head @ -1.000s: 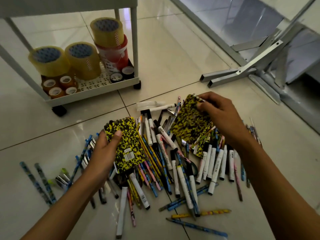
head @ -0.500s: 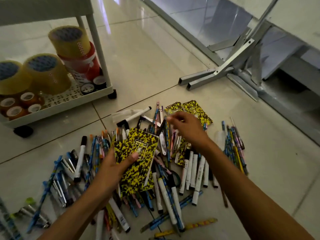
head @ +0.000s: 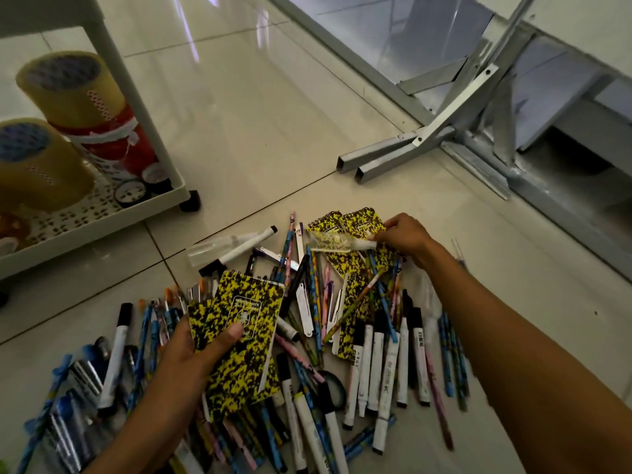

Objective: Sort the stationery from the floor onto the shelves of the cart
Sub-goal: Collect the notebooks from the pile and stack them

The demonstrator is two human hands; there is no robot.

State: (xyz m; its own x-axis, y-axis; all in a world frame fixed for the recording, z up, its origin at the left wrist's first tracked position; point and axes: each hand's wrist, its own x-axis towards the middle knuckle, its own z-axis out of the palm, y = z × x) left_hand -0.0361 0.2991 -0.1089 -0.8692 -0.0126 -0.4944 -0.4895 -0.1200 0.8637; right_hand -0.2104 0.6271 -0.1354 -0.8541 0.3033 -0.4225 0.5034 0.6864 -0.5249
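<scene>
Yellow-and-black speckled notebooks (head: 239, 340) form a small stack that my left hand (head: 188, 367) grips, thumb across the top cover, low over the pile of pens and markers (head: 376, 357) on the floor. My right hand (head: 405, 236) is at the pile's far side and pinches one end of a clear plastic packet (head: 328, 241), lifted just above more speckled notebooks (head: 362, 224) lying there. Another such notebook (head: 352, 302) lies half buried under pencils. The white cart (head: 102, 218) stands at the left with tape rolls on its bottom shelf.
Large yellow tape rolls (head: 68, 85) and a red one (head: 116, 147) crowd the cart shelf beside its post (head: 126, 94). Grey metal frame legs (head: 390, 159) lie on the tiles at the right, along a wall rail. A black-capped marker in clear wrap (head: 239, 248) lies apart.
My right hand let go of the notebook it gripped and now pinches a clear packet farther back. The stack in my left hand shows a front cover. The view swung right.
</scene>
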